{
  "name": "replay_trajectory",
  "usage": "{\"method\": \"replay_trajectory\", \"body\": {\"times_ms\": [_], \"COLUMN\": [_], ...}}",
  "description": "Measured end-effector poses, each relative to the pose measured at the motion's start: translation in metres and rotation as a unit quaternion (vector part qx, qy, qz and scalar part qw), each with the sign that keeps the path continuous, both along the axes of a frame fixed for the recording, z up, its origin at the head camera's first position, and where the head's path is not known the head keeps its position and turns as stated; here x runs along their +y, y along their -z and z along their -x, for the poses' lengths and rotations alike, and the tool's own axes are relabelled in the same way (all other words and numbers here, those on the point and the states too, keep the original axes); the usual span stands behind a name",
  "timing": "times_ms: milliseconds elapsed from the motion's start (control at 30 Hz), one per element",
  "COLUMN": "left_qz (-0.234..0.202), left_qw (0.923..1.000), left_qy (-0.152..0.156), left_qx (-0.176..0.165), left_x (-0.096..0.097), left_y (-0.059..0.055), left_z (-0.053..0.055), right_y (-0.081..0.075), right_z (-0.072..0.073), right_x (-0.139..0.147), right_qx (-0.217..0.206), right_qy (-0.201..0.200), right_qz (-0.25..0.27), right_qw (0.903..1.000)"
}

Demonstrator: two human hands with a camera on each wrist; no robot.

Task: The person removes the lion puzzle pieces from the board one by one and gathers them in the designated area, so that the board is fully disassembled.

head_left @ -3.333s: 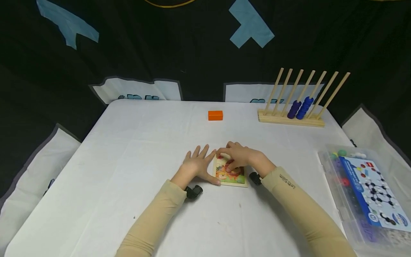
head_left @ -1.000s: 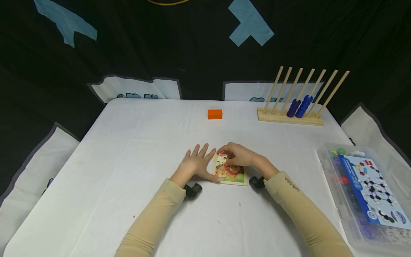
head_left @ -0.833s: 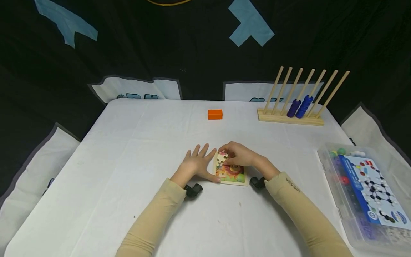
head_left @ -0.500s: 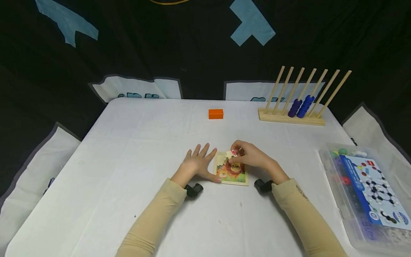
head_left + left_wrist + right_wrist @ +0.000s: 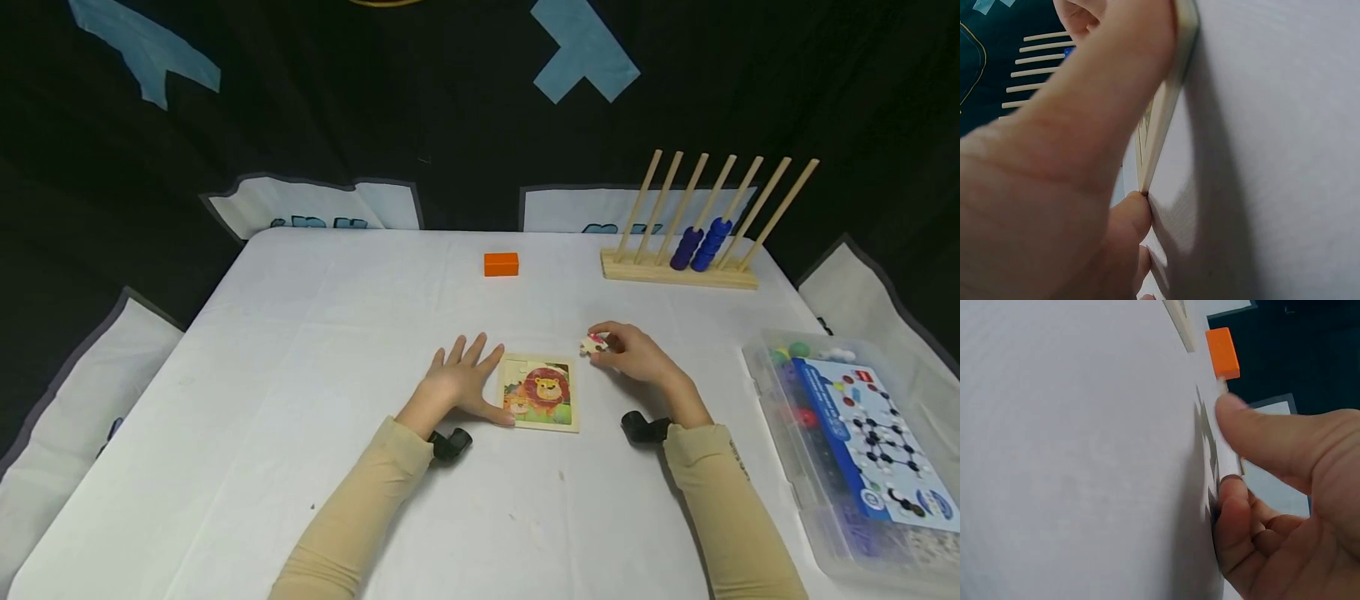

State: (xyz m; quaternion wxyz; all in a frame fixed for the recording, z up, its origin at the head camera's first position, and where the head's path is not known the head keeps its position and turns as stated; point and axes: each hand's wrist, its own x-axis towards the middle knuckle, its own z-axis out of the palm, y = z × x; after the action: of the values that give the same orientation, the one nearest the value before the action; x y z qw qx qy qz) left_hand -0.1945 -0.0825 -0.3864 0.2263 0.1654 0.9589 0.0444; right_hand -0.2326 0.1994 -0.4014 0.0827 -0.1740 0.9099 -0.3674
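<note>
A small wooden jigsaw puzzle [image 5: 536, 359] with a lion picture lies flat at the table's middle, its top strip showing bare wood. Beside it, my left hand [image 5: 459, 387] rests with fingers spread, thumb and index finger touching the frame's left side. The left wrist view shows the puzzle's frame edge [image 5: 1159, 137] against the thumb, with a fingertip at its corner. To the right of the puzzle, my right hand [image 5: 636, 354] pinches a puzzle piece [image 5: 592, 345], cream with pink, between thumb and fingers. Only the thin edge of that piece [image 5: 1242, 466] shows in the right wrist view.
An orange block [image 5: 501, 265] sits farther back on the white table [image 5: 337, 333]. At the back right stands a wooden peg abacus [image 5: 678, 280] with purple and blue beads on two pegs. A clear plastic box [image 5: 813, 508] bearing a molecule booklet [image 5: 877, 442] lies at the right edge.
My right hand has lifted a piece from the puzzle's top part and carried it right, off the frame, uncovering bare wood. The left hand has stayed in place.
</note>
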Motion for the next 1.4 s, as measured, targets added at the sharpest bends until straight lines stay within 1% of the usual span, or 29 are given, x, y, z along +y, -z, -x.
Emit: {"method": "replay_trajectory", "body": {"times_ms": [133,300,333,500,567,667,733,800,867,900,933,1000,1067,1133,1233,1300,1400], "left_qz": [0.002,-0.004,-0.004,-0.01,-0.012,-0.014,-0.016,-0.018,-0.018,-0.018,-0.016,-0.013,-0.008,-0.004,-0.003,-0.004,-0.005], "left_qw": [1.0,1.0,1.0,0.9999,0.9999,0.9998,0.9998,0.9998,0.9998,0.9998,0.9998,0.9999,0.9999,1.0,1.0,1.0,1.0], "left_qy": [0.003,0.004,0.005,0.006,0.005,0.005,0.004,0.004,0.003,0.002,0.001,0.0,-0.002,-0.002,0.0,0.001,0.001], "left_qx": [-0.002,0.002,0.004,0.008,0.009,0.011,0.012,0.012,0.01,0.011,0.01,0.009,0.008,0.005,0.003,0.003,0.004], "left_x": [-0.001,-0.002,-0.003,-0.004,-0.004,-0.004,-0.005,-0.005,-0.005,-0.005,-0.005,-0.005,-0.004,-0.004,-0.003,-0.002,-0.001], "left_y": [-0.001,-0.002,-0.001,-0.002,-0.004,-0.003,-0.002,-0.002,-0.002,-0.002,-0.002,-0.002,-0.002,-0.002,-0.002,-0.001,0.0], "left_z": [0.0,-0.001,0.0,-0.001,-0.002,-0.002,-0.002,-0.003,-0.003,-0.003,-0.002,-0.002,-0.001,0.0,0.0,0.0,0.0], "right_y": [0.001,0.003,0.003,0.003,0.003,0.004,0.004,0.002,-0.001,-0.002,-0.004,-0.007,-0.009,-0.012,-0.017,-0.02,-0.022], "right_z": [0.002,0.002,0.002,0.002,0.003,0.004,0.004,0.003,0.001,0.0,-0.001,-0.003,-0.003,-0.002,0.002,0.005,0.012], "right_x": [0.0,0.0,0.0,-0.001,-0.001,-0.001,-0.003,-0.008,-0.015,-0.02,-0.026,-0.038,-0.049,-0.058,-0.068,-0.07,-0.069], "right_qx": [0.001,0.005,0.005,0.01,0.013,0.014,0.011,0.01,0.002,-0.005,-0.01,-0.023,-0.028,-0.029,-0.042,-0.065,-0.096], "right_qy": [-0.007,0.002,0.002,-0.001,-0.006,-0.013,-0.008,-0.002,-0.008,-0.019,-0.04,-0.096,-0.159,-0.209,-0.244,-0.251,-0.256], "right_qz": [-0.011,-0.016,-0.016,-0.016,-0.013,-0.005,0.002,0.009,0.018,0.02,0.02,0.01,-0.012,-0.043,-0.087,-0.112,-0.125], "right_qw": [0.9999,0.9999,0.9999,0.9998,0.9998,0.9998,0.9999,0.9999,0.9998,0.9996,0.9989,0.995,0.9869,0.9767,0.9648,0.9595,0.9536]}}
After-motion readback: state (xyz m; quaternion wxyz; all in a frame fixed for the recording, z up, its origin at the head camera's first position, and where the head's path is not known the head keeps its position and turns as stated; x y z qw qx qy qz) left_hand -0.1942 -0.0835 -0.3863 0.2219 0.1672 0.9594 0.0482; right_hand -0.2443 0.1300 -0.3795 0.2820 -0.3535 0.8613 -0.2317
